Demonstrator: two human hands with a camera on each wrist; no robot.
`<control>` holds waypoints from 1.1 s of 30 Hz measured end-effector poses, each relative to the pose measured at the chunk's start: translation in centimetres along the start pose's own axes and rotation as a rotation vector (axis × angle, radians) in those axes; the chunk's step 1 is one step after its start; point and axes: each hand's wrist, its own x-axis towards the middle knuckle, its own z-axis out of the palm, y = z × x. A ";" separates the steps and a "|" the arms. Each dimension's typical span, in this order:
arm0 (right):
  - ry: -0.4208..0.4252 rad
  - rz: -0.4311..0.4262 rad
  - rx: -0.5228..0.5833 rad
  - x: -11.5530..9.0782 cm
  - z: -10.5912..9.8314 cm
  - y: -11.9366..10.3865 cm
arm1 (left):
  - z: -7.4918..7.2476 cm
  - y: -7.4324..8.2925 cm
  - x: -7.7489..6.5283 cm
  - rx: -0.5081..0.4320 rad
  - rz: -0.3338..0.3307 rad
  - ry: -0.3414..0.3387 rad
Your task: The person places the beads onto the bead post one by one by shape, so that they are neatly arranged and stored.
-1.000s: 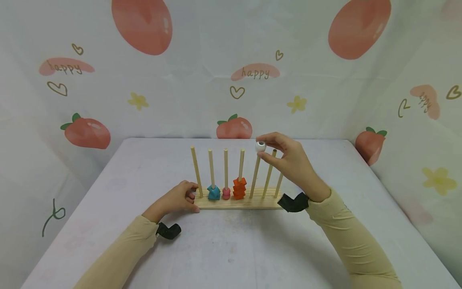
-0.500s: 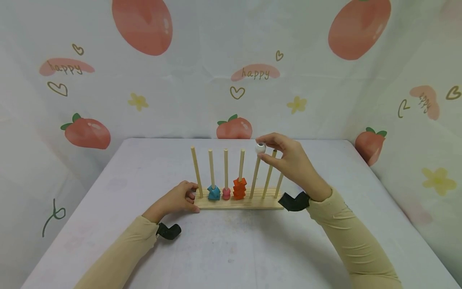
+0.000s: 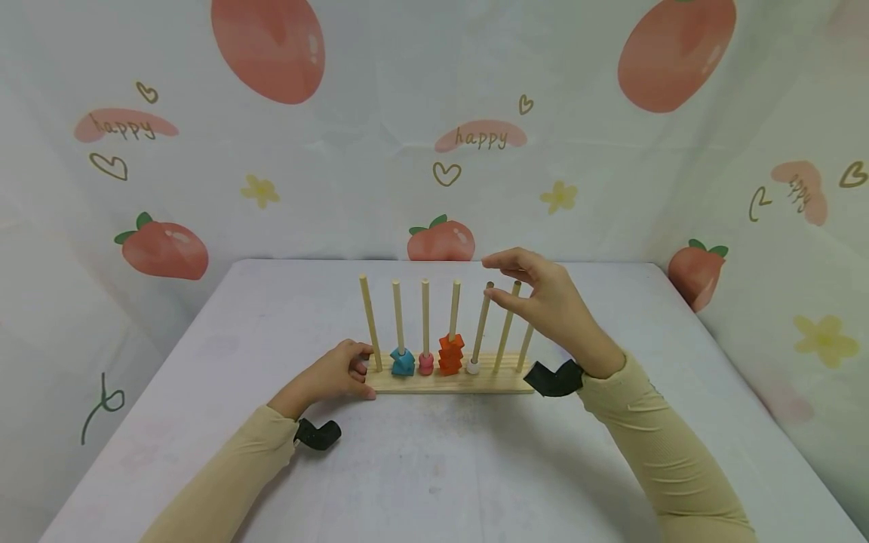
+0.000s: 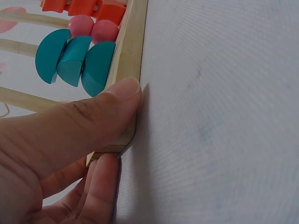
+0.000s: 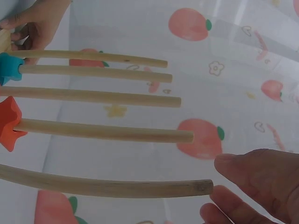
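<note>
My left hand point(image 3: 333, 375) grips the left end of a wooden peg rack point(image 3: 434, 386), thumb along its front edge and fingers round the corner. A small white bead point(image 3: 473, 367) sits at the foot of the peg point(image 3: 482, 324) just right of the orange star-shaped beads point(image 3: 450, 354). Beside that peg's tip is my right hand point(image 3: 546, 302), thumb and fingers spread apart with nothing between them. Teal half-round beads point(image 4: 72, 60) and pink round beads point(image 4: 91, 29) are stacked on two pegs further left. The hand partly hides the rightmost peg.
The rack stands on a white-covered table point(image 3: 434, 467) before a fruit-print cloth backdrop point(image 3: 380, 151). Its pegs stick up tall, some leaning a little. A black wrist mount point(image 3: 553, 379) on the right arm hangs close to the rack's right end.
The white bead has left my right hand and dropped down the peg onto the base. My right fingers have parted at the peg's top. The left hand keeps its hold.
</note>
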 end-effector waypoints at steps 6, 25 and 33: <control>0.017 -0.013 0.025 -0.1 0.0 0.1 | 0.0 0.1 0.0 0.008 0.003 -0.001; 0.209 -0.187 0.079 -3.8 -2.0 0.7 | -0.1 0.1 -0.1 0.014 0.004 0.001; 0.264 -0.120 0.047 -6.1 -3.1 2.5 | 0.0 -0.1 0.0 0.003 -0.003 0.000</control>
